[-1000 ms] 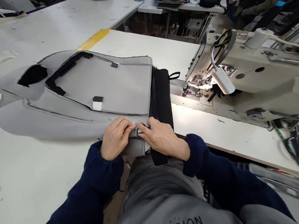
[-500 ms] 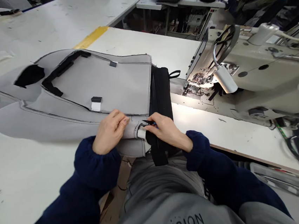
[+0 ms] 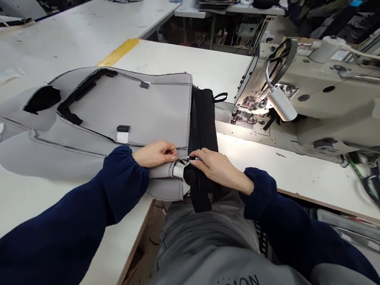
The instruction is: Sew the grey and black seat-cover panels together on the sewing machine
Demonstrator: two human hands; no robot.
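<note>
A: Hands first. What's being held?

B: Left hand (image 3: 157,153): fingertips closed in a pinch at the near edge of the work. Whether thread or cloth is caught between them can't be told. Right hand (image 3: 217,166): closed on a small dark-and-blue tool (image 3: 197,158), mostly hidden; type can't be confirmed. The two sets of fingertips are held just apart.

A: And the work?

B: Large, soft grey fabric piece with dark seams (image 3: 147,115), laid on the white-topped table (image 3: 226,67), near end hung over the edge toward the lap. A wide black fabric band (image 3: 205,118) is set along its right end, with a thin black cord loop (image 3: 221,98) at the far side. Between the hands, a white strip (image 3: 178,171) is exposed at a folded grey edge.

A: Done vs. left?

B: Long seams look stitched. A small grey-and-white tab (image 3: 123,134) and a thick black edging strip (image 3: 78,97) seem fixed. Judged well along; the near corner by the black band looks unfinished, edges not closed. Stitching under the fingers can't be read.

A: Surroundings?

B: Cream industrial sewing machine (image 3: 350,100) to the right, lit by a silver gooseneck lamp (image 3: 282,103); the work is kept clear of the needle area. Yellow tape (image 3: 119,53) is stuck across the table beyond.
</note>
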